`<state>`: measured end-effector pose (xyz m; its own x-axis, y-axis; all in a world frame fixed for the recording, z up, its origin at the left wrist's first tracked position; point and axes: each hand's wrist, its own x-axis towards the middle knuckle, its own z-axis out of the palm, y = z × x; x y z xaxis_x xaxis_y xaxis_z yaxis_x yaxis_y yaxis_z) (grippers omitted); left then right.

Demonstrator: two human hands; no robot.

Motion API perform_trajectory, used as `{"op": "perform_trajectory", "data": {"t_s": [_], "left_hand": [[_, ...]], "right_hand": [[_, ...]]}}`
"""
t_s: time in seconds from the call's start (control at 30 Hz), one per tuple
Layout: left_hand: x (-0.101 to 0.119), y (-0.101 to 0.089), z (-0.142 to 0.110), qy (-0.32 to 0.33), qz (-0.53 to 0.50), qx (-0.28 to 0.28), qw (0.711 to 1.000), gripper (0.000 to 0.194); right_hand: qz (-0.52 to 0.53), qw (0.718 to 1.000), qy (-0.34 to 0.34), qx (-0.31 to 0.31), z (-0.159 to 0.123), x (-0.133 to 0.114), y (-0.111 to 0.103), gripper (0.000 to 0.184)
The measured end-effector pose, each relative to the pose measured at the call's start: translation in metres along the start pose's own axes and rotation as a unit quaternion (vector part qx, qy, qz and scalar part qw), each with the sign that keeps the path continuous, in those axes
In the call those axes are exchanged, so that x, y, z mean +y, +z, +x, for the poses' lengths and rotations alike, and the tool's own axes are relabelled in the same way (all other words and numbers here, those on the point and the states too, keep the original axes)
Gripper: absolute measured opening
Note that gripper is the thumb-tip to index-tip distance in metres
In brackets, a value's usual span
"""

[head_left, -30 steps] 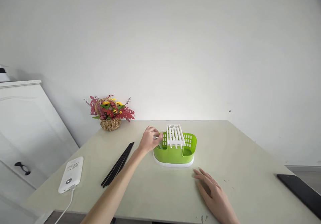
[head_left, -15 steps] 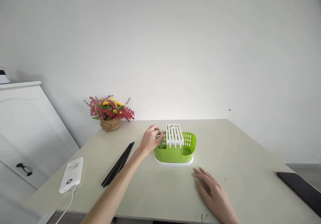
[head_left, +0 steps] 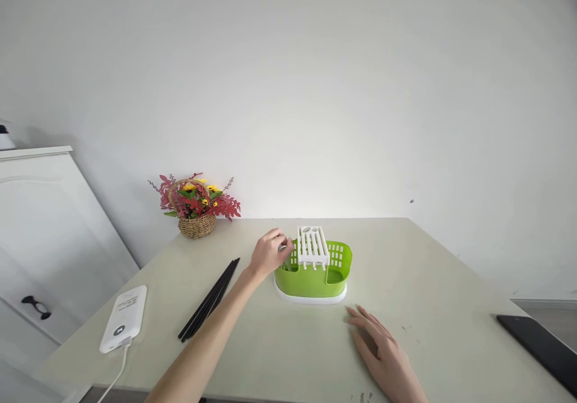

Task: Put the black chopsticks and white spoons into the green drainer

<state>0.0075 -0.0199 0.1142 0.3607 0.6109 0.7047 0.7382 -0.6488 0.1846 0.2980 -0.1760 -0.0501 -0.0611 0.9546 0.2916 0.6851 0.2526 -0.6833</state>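
Plain pale wall [head_left: 288, 90] fills the upper part of the view, with a white cabinet [head_left: 49, 222] and its black handle [head_left: 36, 307] standing at 9 o'clock, beside a cream tabletop [head_left: 406, 270]. Near the middle of that tabletop stands a green plastic cutlery caddy [head_left: 300, 283], upright on a white oval base [head_left: 311, 300], its sides pierced with small windows; a white slotted rack [head_left: 314, 260] with hooks along its front edge bridges the top. Taking the caddy as the centre of the clock, the left hand [head_left: 270, 254] is at 9 o'clock, right at the caddy's end, its fingers curled closely together around a small silvery utensil [head_left: 282, 248] that they mostly hide, so its exact kind cannot be told. At 5 o'clock the right hand [head_left: 381, 352] lies on the tabletop, palm down, fingers loosely extended and slightly bent, holding nothing. A bundle of black chopsticks [head_left: 210, 299] lies slantwise at 8 o'clock, near the left forearm; farther out the same way is a white power bank [head_left: 124, 319] with a white cable [head_left: 118, 374] plugged in. At 10 o'clock, near the wall, sits a wicker basket [head_left: 197, 226] of red and yellow flowers [head_left: 193, 195]. Well off at 4 o'clock, a black phone [head_left: 538, 350] runs out of view.
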Motion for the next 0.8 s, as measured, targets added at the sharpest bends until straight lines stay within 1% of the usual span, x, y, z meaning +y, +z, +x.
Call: {"op": "perform_trajectory", "data": {"t_s": [0.3,0.4,0.6,0.7,0.8], "left_hand": [[-0.008,-0.004,0.008,0.017,-0.001,-0.033,0.999,0.045],[-0.008,-0.002,0.011,0.014,-0.001,-0.031,0.999,0.046],[-0.011,0.006,0.022,-0.014,0.007,0.015,1.000,0.046],[-0.014,0.002,0.035,-0.031,0.010,0.045,0.998,0.048],[-0.016,-0.006,0.052,-0.055,0.009,0.081,0.995,0.050]], "right_hand": [[-0.029,0.999,-0.028,-0.010,0.001,0.013,0.005,0.034],[-0.032,0.999,-0.030,-0.012,0.002,0.014,0.007,0.035],[-0.039,0.998,-0.041,-0.005,0.003,0.011,0.005,0.033],[-0.041,0.998,-0.040,-0.002,0.003,0.008,0.003,0.033],[-0.040,0.998,-0.039,-0.001,0.004,0.007,0.003,0.033]]}}
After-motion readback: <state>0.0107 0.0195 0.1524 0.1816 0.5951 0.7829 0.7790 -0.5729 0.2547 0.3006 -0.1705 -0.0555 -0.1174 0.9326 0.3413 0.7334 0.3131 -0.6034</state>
